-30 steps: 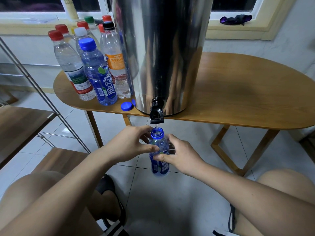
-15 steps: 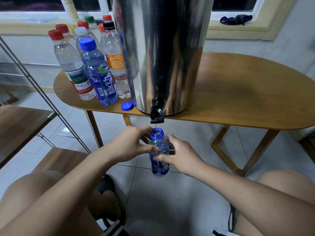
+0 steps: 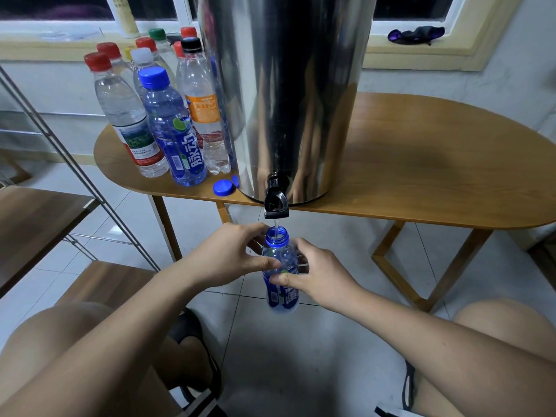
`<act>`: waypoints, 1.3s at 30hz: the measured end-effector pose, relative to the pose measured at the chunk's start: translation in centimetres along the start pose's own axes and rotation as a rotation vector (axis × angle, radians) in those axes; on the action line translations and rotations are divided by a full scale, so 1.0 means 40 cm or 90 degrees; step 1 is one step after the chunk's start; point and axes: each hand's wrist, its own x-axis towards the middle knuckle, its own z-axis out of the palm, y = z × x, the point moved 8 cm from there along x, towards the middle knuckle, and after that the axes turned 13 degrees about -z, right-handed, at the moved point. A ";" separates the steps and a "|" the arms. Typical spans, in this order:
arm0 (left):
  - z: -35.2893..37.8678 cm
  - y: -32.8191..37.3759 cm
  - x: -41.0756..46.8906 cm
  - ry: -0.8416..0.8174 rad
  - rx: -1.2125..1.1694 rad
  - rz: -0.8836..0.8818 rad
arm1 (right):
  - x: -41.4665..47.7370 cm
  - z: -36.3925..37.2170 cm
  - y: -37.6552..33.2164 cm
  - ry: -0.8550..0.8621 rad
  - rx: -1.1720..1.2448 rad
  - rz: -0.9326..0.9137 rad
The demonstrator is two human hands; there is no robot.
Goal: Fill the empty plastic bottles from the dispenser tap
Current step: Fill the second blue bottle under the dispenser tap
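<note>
Both hands are wrapped around one uncapped blue plastic bottle [image 3: 280, 275], the left hand [image 3: 230, 254] gripping its shoulder with thumb across the front and the right hand [image 3: 319, 273] pinching it a little lower, holding it upright just below the black tap [image 3: 276, 203] of the steel dispenser [image 3: 285, 91]. A thin stream of water [image 3: 276, 222] runs from the tap into the bottle's open mouth. On the wooden table [image 3: 421, 164], left of the dispenser, a cluster of capped bottles [image 3: 156, 115] stands, with a loose blue cap [image 3: 223, 187] lying near the dispenser's base.
</note>
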 end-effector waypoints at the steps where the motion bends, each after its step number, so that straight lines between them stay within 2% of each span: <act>1: 0.000 0.000 0.000 -0.001 0.000 -0.001 | 0.000 0.000 0.001 0.000 0.000 -0.001; 39: 0.006 -0.006 0.005 -0.005 -0.005 0.006 | 0.002 0.003 0.005 -0.001 -0.012 -0.004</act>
